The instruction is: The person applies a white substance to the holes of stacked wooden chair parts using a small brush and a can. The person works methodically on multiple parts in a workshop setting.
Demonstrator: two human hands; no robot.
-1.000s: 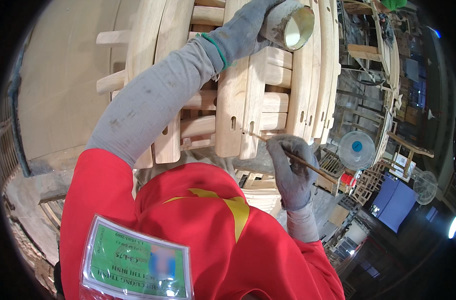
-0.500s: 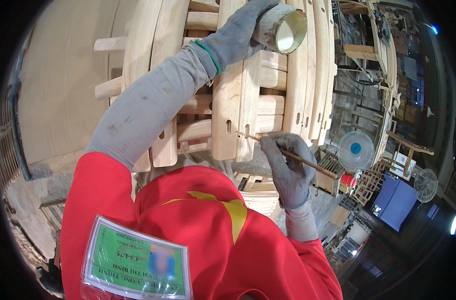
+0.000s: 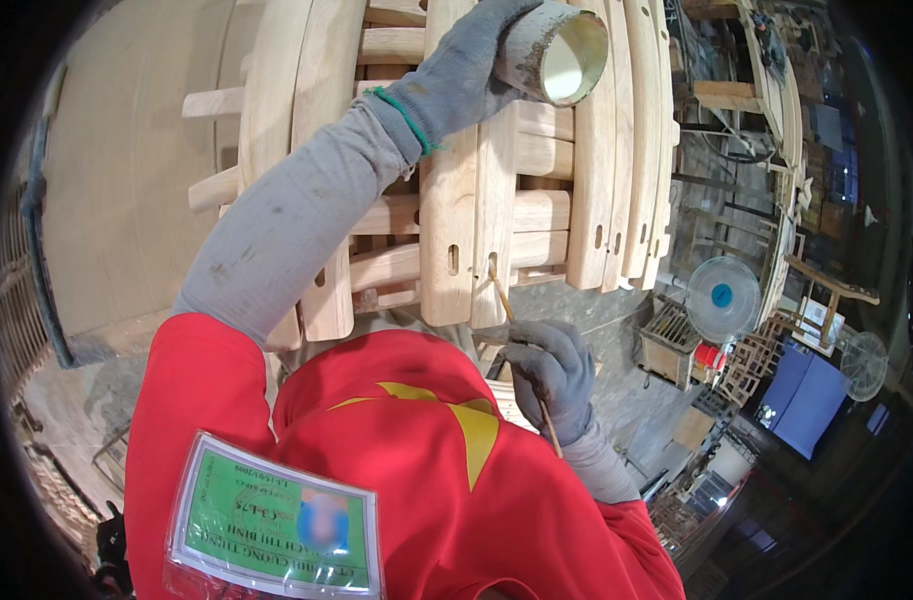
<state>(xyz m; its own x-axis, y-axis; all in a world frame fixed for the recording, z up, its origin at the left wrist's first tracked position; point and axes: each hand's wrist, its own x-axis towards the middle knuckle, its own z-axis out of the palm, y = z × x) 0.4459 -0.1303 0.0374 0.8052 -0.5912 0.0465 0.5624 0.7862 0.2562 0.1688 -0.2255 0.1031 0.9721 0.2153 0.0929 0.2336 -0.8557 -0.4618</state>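
My left hand (image 3: 467,70), in a grey glove, is closed around a stained cup (image 3: 525,48) with white liquid inside, tilted so its mouth shows. It is held over a stack of pale wooden slatted frames. My right hand (image 3: 555,375), gloved too, grips a thin wooden stick (image 3: 503,298). The stick's far tip meets a slot near the end of one curved wooden piece (image 3: 494,220). Just left of it lies another wooden piece (image 3: 447,210) with a similar slot.
A large tan board (image 3: 127,190) lies on the left. To the right are a standing fan (image 3: 723,296), a wooden crate (image 3: 667,345), a red container (image 3: 710,356) and a blue panel (image 3: 801,396). More wooden frames stand beyond.
My right hand has moved down and left, and the stick has swung steeper, its tip now at the slot. My left hand with the cup has shifted slightly left.
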